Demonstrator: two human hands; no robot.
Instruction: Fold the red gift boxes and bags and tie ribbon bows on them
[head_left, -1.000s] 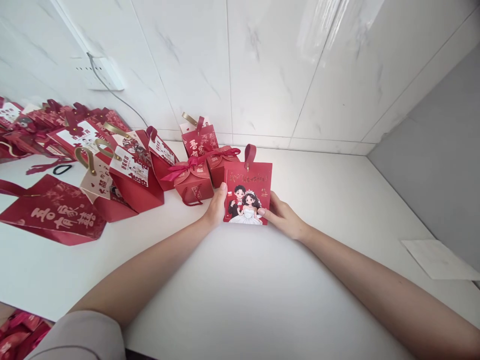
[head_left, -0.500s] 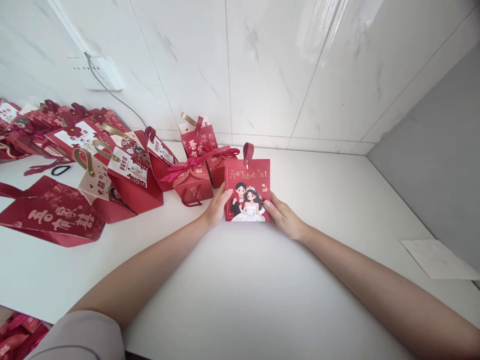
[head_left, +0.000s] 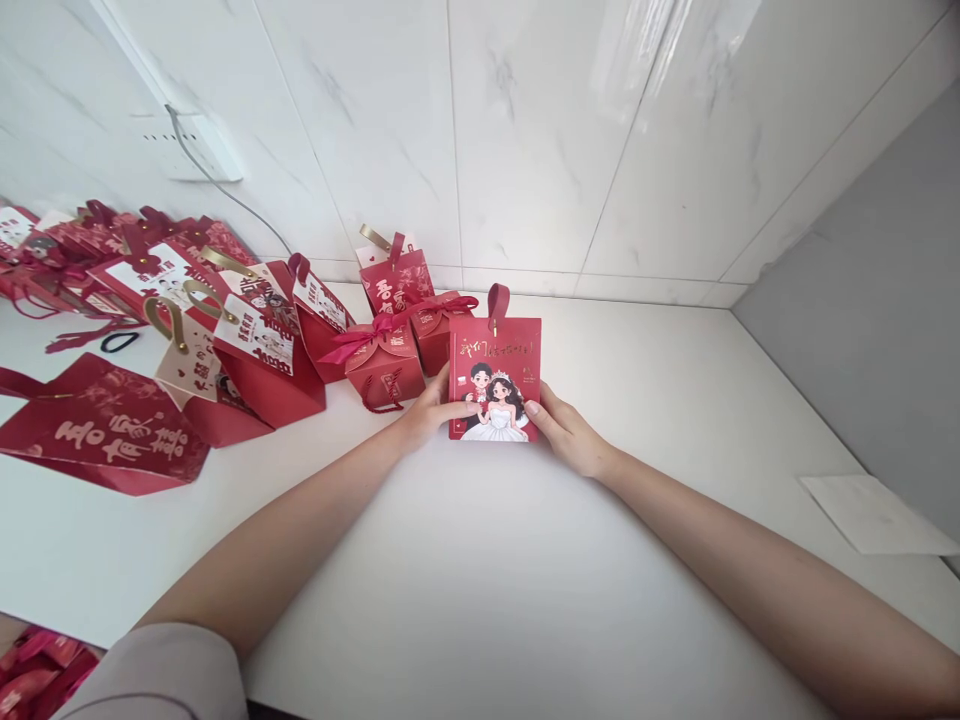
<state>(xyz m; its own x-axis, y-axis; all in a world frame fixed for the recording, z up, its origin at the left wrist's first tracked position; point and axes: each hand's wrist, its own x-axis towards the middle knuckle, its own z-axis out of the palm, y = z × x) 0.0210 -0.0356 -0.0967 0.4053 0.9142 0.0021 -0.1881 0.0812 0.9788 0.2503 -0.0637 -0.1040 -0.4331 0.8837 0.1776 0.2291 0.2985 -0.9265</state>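
Observation:
A red gift box [head_left: 495,345] with gold lettering, a cartoon bride and groom on its front and a ribbon loop on top is held upright between both hands. My left hand [head_left: 431,412] grips its left side, the thumb lying across the front by the groom. On the right edge my right hand [head_left: 559,425] closes, with its thumb at the front and the fingers hidden behind. Just behind and to the left stand small red boxes [head_left: 386,370] tied with a ribbon bow [head_left: 390,325], and a taller red box [head_left: 396,280] with a loop.
Several red gift bags [head_left: 277,375] with tags and loops stand on the white table [head_left: 540,590] at left, one bag [head_left: 127,430] nearest. A black band [head_left: 120,342] lies among them. White paper [head_left: 874,512] is at right. A cable [head_left: 217,185] runs down from the wall socket [head_left: 191,147].
My left thumb has slid right, farther across the front of the gift box. The box and my right hand have hardly moved.

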